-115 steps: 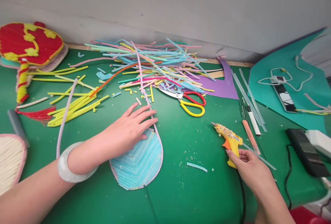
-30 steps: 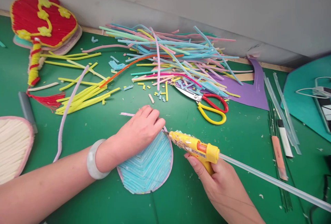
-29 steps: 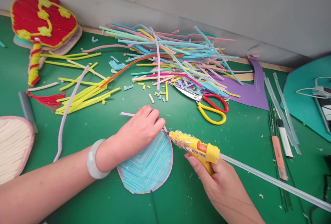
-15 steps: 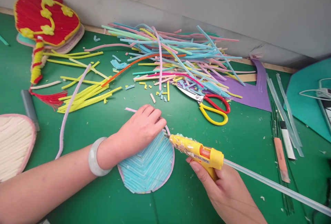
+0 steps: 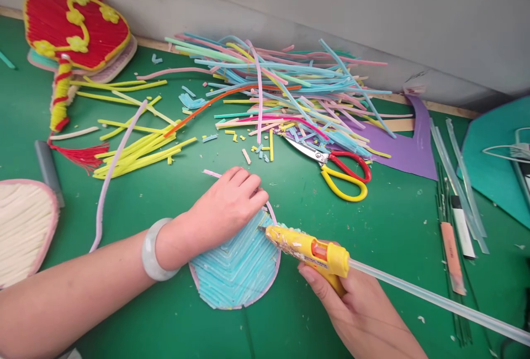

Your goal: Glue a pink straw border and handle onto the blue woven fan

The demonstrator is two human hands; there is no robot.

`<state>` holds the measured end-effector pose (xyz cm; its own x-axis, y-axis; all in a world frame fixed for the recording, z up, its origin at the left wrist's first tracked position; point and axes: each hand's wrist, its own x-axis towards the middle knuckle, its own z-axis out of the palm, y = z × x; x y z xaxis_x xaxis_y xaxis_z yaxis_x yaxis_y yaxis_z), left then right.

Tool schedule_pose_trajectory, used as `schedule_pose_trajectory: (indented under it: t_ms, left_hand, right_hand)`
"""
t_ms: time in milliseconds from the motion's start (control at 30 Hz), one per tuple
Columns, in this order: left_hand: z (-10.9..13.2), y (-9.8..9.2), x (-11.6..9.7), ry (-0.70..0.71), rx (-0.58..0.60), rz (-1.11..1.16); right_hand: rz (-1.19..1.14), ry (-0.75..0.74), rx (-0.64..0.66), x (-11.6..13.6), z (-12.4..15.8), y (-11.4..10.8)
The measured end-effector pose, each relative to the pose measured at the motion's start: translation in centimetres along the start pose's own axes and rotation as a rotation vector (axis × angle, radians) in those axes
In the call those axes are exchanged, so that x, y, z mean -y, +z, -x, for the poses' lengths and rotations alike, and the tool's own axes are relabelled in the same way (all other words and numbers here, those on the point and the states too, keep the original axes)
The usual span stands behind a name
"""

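My right hand [image 5: 358, 304] is wrapped round a yellow hot glue gun [image 5: 304, 246], with a long clear glue stick [image 5: 439, 292] trailing from its back. Its nozzle points left at the upper right part of a round panel [image 5: 236, 270] covered in light-blue pipe cleaners and edged in lilac. Whether the nozzle touches the panel I cannot tell. My left hand [image 5: 232, 199], with a pale bangle on the wrist, is closed at the panel's top edge on a lilac pipe cleaner [image 5: 212, 173]. That strip shows on both sides of the hand; the fingertips are hidden.
Behind lies a heap of coloured pipe cleaners [image 5: 265, 72], with scissors [image 5: 331, 165] and purple sheet [image 5: 409, 152] beside it. Yellow strips [image 5: 141, 154], a red fan [image 5: 74, 27] and a cream panel [image 5: 25, 232] lie left. Glue sticks [image 5: 457, 182] and a peach-handled tool [image 5: 452, 254] lie right.
The glue gun has shifted slightly left and down, its nozzle moving from near the rim over the blue strips. My left hand stays at the top edge.
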<state>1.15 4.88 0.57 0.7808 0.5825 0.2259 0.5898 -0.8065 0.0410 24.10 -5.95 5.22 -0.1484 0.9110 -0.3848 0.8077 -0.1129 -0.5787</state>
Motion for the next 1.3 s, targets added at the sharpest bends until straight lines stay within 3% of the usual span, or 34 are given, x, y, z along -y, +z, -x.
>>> schedule_pose_trajectory:
  t_ms: [667,867,1300]
  left_hand:
    - [-0.08,-0.08,0.02,0.004,0.0,0.01]
    - [-0.02,-0.01,0.01,-0.006,0.008,0.027]
    - [0.0,0.05,0.03,-0.006,0.0,0.038]
  right_hand:
    - [0.041,-0.038,-0.063,-0.43,-0.45,-0.03]
    - [0.071,-0.007,-0.143,0.07,-0.43,0.02]
    - [0.035,0.053,-0.174,-0.2,-0.64,0.11]
